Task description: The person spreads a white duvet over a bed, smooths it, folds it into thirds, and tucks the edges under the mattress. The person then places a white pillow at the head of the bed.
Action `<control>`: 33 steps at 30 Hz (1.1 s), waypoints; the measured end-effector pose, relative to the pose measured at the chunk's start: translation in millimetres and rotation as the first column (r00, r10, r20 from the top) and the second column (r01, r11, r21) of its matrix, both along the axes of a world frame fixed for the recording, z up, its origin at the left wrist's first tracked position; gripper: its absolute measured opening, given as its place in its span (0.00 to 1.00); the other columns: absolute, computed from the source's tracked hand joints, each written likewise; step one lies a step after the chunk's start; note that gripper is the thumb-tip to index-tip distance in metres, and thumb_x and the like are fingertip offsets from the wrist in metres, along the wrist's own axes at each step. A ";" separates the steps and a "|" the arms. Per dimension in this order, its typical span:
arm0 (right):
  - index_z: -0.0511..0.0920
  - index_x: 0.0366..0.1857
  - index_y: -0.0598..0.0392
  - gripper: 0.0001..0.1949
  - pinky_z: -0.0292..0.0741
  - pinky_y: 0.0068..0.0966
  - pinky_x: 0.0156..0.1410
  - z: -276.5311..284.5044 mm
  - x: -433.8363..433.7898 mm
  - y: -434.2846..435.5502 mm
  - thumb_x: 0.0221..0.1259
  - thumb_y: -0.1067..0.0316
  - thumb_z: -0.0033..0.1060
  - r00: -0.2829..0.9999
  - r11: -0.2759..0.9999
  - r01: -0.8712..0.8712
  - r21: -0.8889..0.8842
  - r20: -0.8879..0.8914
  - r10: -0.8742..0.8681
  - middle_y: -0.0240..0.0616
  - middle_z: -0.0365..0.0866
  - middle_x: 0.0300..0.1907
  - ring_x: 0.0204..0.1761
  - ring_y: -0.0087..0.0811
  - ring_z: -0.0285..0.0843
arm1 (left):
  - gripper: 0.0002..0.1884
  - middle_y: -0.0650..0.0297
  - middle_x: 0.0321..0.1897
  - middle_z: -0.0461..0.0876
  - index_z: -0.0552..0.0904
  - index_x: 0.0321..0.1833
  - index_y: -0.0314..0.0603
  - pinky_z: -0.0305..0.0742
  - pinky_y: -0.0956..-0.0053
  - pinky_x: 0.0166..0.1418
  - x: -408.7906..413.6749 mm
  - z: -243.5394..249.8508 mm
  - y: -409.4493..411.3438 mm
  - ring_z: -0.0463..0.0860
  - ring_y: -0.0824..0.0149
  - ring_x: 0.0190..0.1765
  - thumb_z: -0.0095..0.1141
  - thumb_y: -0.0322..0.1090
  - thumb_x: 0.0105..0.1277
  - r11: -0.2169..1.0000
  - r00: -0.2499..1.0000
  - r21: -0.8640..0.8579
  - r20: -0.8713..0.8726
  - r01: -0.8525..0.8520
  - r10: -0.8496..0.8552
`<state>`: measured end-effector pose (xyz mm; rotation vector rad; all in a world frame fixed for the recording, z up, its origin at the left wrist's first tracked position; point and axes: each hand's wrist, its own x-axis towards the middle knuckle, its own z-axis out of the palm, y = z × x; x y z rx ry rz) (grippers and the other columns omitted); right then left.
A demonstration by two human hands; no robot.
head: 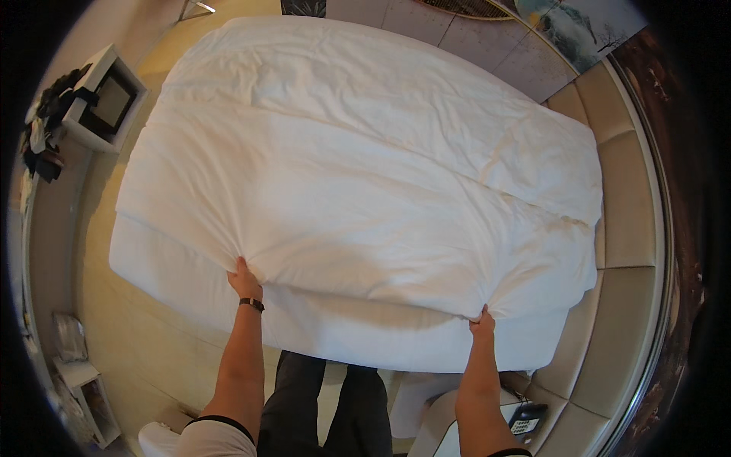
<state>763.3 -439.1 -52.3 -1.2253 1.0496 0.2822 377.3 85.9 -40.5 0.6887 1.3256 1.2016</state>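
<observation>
A white duvet [354, 188] covers most of the bed, with long creases across its far half. My left hand [246, 284] grips its near edge toward the left, and folds fan out from the fist. Farther right, my right hand [483, 323] pinches the same edge, pulling the cloth into gathers. Between my hands the edge sags slightly above the white bed sheet [365, 337], which shows as a strip along the near side of the mattress. A dark band circles my left wrist. Both arms reach straight ahead over the bed's near side.
A padded beige headboard [625, 194] borders the bed on the right. A nightstand [442, 425] with a black telephone [527, 419] stands at the lower right. To the left are a white open cabinet [105, 103], dark clothing [51, 125] and a low white shelf unit [85, 394] along the wall.
</observation>
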 end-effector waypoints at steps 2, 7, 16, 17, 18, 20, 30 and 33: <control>0.74 0.53 0.60 0.17 0.82 0.38 0.30 8.4 -17.5 -11.3 0.64 0.66 0.64 0.999 0.997 -0.032 -0.072 0.003 0.033 0.41 0.83 0.42 0.37 0.38 0.83 | 0.19 0.56 0.51 0.78 0.71 0.59 0.30 0.77 0.68 0.50 -22.3 2.5 -10.7 0.79 0.64 0.47 0.54 0.33 0.69 1.000 0.998 -0.017 -0.064 -0.022 0.021; 0.74 0.52 0.57 0.17 0.69 0.31 0.19 11.3 -116.4 -82.4 0.63 0.64 0.65 0.998 0.977 -0.003 -0.215 -0.065 -0.011 0.39 0.79 0.34 0.29 0.34 0.78 | 0.21 0.55 0.48 0.79 0.71 0.60 0.31 0.78 0.68 0.41 -99.9 32.3 -52.9 0.80 0.63 0.42 0.55 0.38 0.70 0.989 0.994 -0.145 -0.113 -0.006 -0.010; 0.72 0.57 0.56 0.20 0.74 0.38 0.41 -25.1 -212.5 -116.9 0.69 0.54 0.55 0.987 0.997 0.026 0.072 -0.163 -0.014 0.38 0.78 0.48 0.40 0.39 0.75 | 0.21 0.60 0.41 0.80 0.73 0.58 0.36 0.75 0.69 0.27 -143.1 1.2 -35.4 0.79 0.66 0.35 0.56 0.44 0.70 0.915 0.940 -0.388 -0.258 0.113 -0.225; 0.71 0.58 0.55 0.23 0.75 0.38 0.46 -26.9 -197.9 -112.9 0.69 0.50 0.54 0.978 0.998 0.062 0.018 -0.201 -0.057 0.37 0.77 0.52 0.44 0.40 0.77 | 0.21 0.60 0.41 0.80 0.73 0.58 0.37 0.75 0.68 0.27 -130.8 -10.5 -34.6 0.79 0.66 0.35 0.56 0.44 0.70 0.895 0.914 -0.427 -0.299 0.128 -0.273; 0.69 0.60 0.55 0.25 0.75 0.39 0.48 -24.1 -189.4 -110.9 0.67 0.49 0.56 0.972 0.996 0.083 -0.041 -0.218 -0.090 0.40 0.75 0.54 0.47 0.42 0.75 | 0.22 0.58 0.42 0.80 0.73 0.58 0.36 0.77 0.64 0.30 -130.3 -26.5 -33.9 0.80 0.63 0.36 0.57 0.45 0.69 0.901 0.922 -0.430 -0.326 0.051 -0.208; 0.65 0.64 0.54 0.31 0.73 0.41 0.53 -13.3 -176.1 -108.0 0.63 0.47 0.60 0.976 0.957 0.028 -0.288 -0.197 -0.088 0.46 0.71 0.58 0.53 0.45 0.72 | 0.27 0.51 0.46 0.80 0.72 0.59 0.31 0.78 0.57 0.39 -137.4 -42.0 -33.6 0.80 0.55 0.43 0.56 0.49 0.68 0.879 0.904 -0.476 -0.366 0.024 -0.222; 0.56 0.72 0.55 0.47 0.67 0.47 0.69 79.7 -30.1 -164.2 0.49 0.54 0.76 0.908 -0.039 -0.337 -0.941 -0.336 0.252 0.61 0.51 0.72 0.71 0.59 0.55 | 0.26 0.45 0.65 0.65 0.70 0.63 0.34 0.67 0.53 0.65 -37.9 40.1 -115.8 0.66 0.45 0.67 0.60 0.26 0.61 0.675 -0.055 -0.156 -0.984 0.721 -0.168; 0.58 0.71 0.55 0.46 0.59 0.47 0.73 90.6 49.9 -224.9 0.45 0.60 0.78 0.864 -0.200 -0.011 -0.980 -0.110 0.491 0.65 0.54 0.70 0.72 0.61 0.53 | 0.30 0.47 0.69 0.63 0.69 0.65 0.39 0.61 0.54 0.70 31.2 39.9 -160.8 0.61 0.46 0.71 0.61 0.22 0.58 0.231 -0.048 -0.110 -0.964 0.967 -0.261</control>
